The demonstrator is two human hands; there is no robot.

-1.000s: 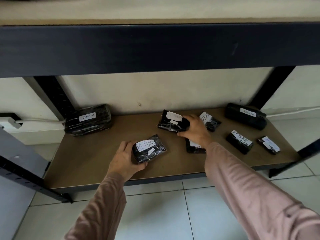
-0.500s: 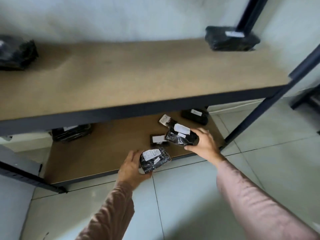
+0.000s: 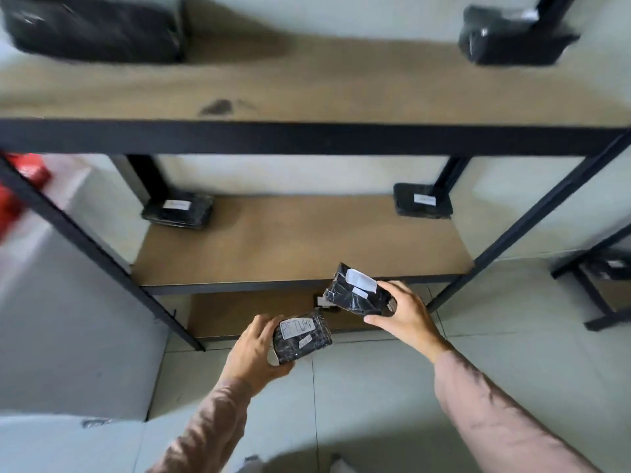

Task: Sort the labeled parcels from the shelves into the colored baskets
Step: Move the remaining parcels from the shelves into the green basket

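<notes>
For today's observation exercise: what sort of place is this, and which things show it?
Probably a storeroom or parcel-sorting area: a black metal shelving rack, black-wrapped labelled parcels on its boards, and a parcel marked RETURN in the left hand.

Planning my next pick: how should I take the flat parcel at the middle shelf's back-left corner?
Probably by its front long edge, reaching in from the front: the back-left parcel lies flat, label up, with the post and wall close behind, leaving that edge free.
</notes>
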